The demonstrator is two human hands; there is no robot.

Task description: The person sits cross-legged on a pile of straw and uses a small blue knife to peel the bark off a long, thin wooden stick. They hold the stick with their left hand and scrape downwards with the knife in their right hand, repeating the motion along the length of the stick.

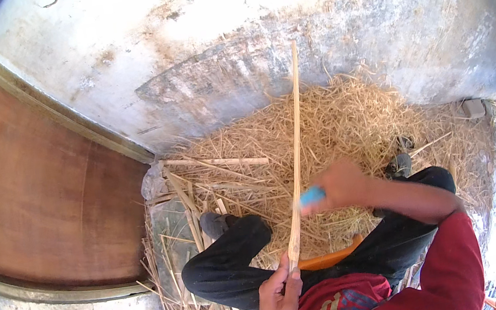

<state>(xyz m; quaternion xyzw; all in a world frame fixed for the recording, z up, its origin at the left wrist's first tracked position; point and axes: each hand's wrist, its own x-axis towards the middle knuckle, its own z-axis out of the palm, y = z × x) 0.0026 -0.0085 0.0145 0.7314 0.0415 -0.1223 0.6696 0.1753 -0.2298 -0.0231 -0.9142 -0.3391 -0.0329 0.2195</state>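
Note:
A long, pale bamboo strip [298, 141] slants up and away from my lap, its far end in front of the wall. My left hand [279, 296] is closed around its near part, thumb along the top. In my right hand [344, 185], blurred by motion, is a tool with a light-blue handle [312, 196]. The handle lies right at the strip's side, around the middle of its length. Whatever blade or head the tool has does not show.
A large heap of straw-coloured shavings [344, 115] covers the floor up to the stained wall [228, 23]. Cut strips [217, 161] lie to the left, near a brown wooden door panel [47, 185]. Between my bent legs an orange curved edge [331, 259] shows. A block [473, 108] sits far right.

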